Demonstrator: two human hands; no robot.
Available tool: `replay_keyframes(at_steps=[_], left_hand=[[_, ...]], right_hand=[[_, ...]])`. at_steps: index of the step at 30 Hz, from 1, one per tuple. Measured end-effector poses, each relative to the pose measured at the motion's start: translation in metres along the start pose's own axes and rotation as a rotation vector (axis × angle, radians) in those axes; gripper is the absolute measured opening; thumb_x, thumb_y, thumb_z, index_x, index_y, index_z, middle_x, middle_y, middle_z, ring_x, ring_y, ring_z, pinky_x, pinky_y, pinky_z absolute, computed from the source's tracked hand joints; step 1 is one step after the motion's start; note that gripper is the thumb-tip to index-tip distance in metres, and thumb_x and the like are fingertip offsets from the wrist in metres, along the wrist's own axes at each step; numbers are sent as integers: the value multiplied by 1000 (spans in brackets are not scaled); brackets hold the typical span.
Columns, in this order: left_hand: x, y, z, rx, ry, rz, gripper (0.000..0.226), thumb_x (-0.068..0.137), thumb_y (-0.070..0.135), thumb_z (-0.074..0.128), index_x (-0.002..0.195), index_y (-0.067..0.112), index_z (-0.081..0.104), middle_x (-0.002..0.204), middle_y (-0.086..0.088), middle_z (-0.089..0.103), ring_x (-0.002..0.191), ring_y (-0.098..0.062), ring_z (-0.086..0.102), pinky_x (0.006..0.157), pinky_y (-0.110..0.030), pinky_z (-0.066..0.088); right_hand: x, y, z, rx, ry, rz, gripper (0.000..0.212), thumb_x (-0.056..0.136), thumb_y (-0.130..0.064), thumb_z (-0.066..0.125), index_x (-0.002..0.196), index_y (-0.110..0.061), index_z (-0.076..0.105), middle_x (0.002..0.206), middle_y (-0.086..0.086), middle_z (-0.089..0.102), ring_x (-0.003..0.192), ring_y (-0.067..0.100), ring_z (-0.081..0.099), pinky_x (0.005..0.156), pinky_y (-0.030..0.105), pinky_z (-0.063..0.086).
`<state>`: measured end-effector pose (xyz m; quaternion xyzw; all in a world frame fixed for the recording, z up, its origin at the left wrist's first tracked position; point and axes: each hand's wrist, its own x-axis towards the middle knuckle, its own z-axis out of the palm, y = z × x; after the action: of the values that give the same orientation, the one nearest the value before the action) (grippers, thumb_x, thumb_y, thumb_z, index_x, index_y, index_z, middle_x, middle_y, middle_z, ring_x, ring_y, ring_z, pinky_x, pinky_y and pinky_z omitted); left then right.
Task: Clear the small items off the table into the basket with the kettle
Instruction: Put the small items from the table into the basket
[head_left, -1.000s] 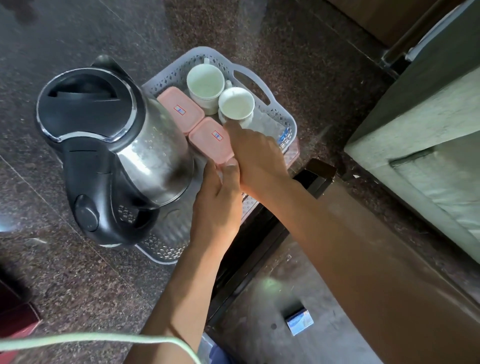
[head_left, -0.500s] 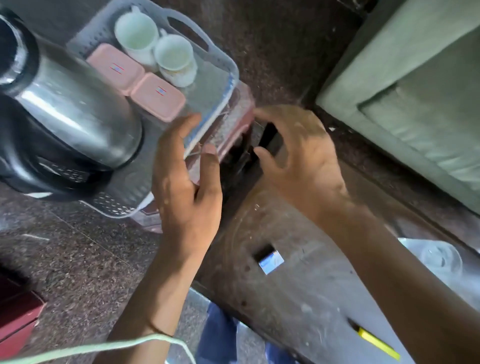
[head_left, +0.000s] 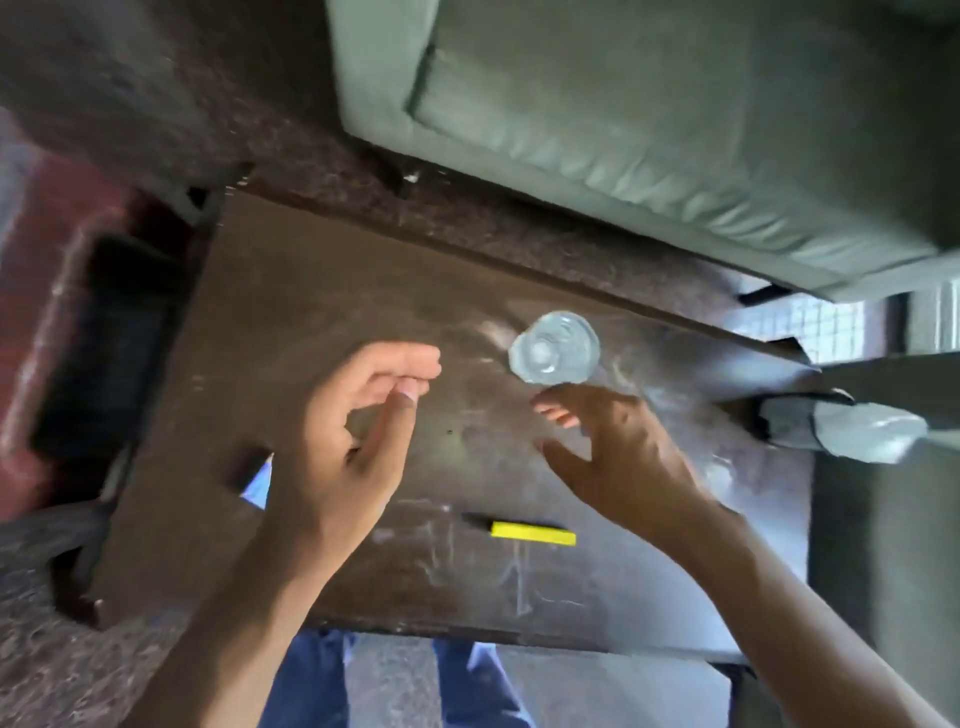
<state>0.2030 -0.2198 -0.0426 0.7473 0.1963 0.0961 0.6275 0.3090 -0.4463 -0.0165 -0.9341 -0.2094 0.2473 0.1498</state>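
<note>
A dark brown table (head_left: 322, 291) fills the middle of the view. On it stands a clear glass (head_left: 555, 347), seen from above, and a yellow marker (head_left: 524, 532) lies near the front edge. A small dark box (head_left: 250, 474) peeks out behind my left wrist. My left hand (head_left: 347, 446) hovers open over the table's middle, fingers curled, holding nothing. My right hand (head_left: 618, 453) is open just below the glass, fingertips close to it but apart from it. The basket and the kettle are out of view.
A green sofa (head_left: 649, 119) runs along the table's far side. A dark red object (head_left: 57, 322) sits on the floor to the left. A grey item (head_left: 841, 426) lies at the table's right end. My legs in blue trousers (head_left: 311, 680) show below the front edge.
The view has swung right, away from the basket and kettle. Both hands have left the basket and now hover over the table, the right one near the glass.
</note>
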Motion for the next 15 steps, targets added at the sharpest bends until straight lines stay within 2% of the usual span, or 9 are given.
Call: replay_keyframes(at_steps=[2,5,9,13,15], left_hand=[[-6,3,33,-28,-99,-13,28,105,10,61,117,30,77,116,11,83,108,-13,81,100,-24,58],[-15,4,79,-49,-227,-32,29,104,11,61,118,30,77,115,12,83,108,-11,81,100,-20,57],[-25,-5,134,-58,-353,-101,28,100,13,61,117,29,77,109,9,84,107,-7,80,99,-19,58],[-37,-23,175,14,-451,-165,29,103,4,65,121,23,75,116,3,82,109,-3,77,96,-11,55],[-43,-32,190,41,-473,-185,29,101,10,65,124,24,75,119,4,82,112,-3,76,98,-13,55]], right_hand=[[-20,33,1,-28,-61,52,40,91,-28,81,130,-28,72,125,-6,78,111,17,75,94,43,62],[-42,83,5,-83,-45,163,41,91,-32,81,130,-34,68,129,-9,75,112,18,74,91,43,64],[-60,144,23,-57,-31,355,39,91,-23,80,128,-30,71,127,-2,75,116,23,71,96,38,60],[-80,188,41,-67,36,495,50,83,-18,79,130,-27,66,124,8,66,122,33,60,93,41,57],[-89,205,48,-89,40,584,57,83,-23,80,135,-28,58,132,10,61,122,36,58,92,42,55]])
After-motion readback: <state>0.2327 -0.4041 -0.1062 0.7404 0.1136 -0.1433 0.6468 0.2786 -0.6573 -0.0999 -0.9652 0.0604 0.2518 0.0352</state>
